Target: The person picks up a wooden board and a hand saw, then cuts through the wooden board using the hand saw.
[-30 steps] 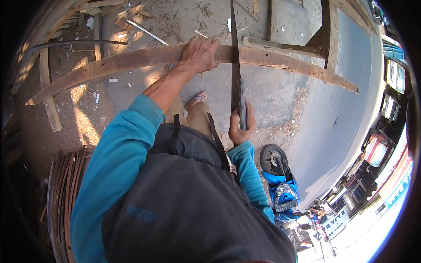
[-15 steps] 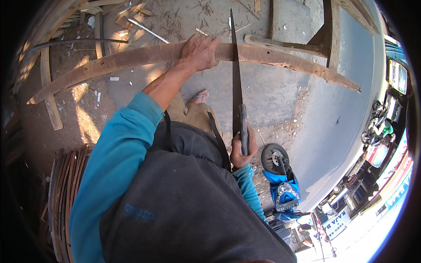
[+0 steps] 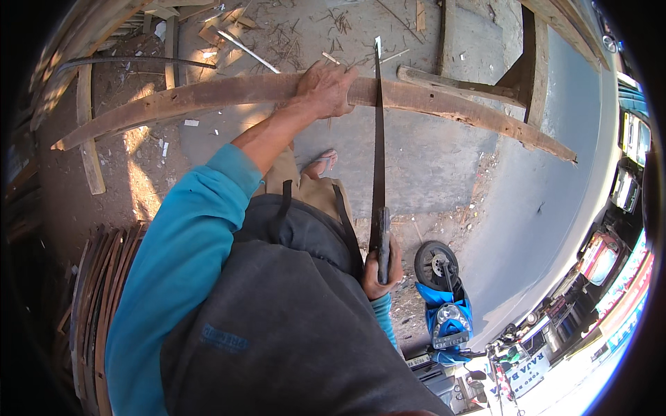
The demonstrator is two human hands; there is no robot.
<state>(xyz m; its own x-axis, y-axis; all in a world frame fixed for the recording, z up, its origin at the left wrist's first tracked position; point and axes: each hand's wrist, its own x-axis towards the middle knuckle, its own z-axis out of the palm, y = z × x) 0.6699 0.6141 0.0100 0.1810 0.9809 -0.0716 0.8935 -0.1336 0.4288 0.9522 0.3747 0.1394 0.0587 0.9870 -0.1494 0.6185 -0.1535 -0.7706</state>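
Observation:
A long brown wooden plank [image 3: 208,92] runs crosswise in front of me, bent by the lens. My left hand [image 3: 325,89] grips it from above near its middle, fingers closed over the far and near edges. In my right hand [image 3: 382,266] is the handle of a handsaw [image 3: 379,156], held low beside my right hip. The blade points away from me and crosses the plank just right of my left hand, its tip a little past the far edge. Whether a cut has opened in the wood cannot be seen.
Right of the plank's middle is a wooden frame [image 3: 534,76] with a thin batten. Curved boards [image 3: 104,298] are stacked at lower left. Wood scraps [image 3: 229,31] litter the ground beyond. A blue motorcycle [image 3: 444,312] is parked at lower right, beside a road [image 3: 555,180].
My right hand has drawn the saw back toward me, so less blade reaches past the plank. My left hand keeps its hold on the plank. The whole view has shifted slightly.

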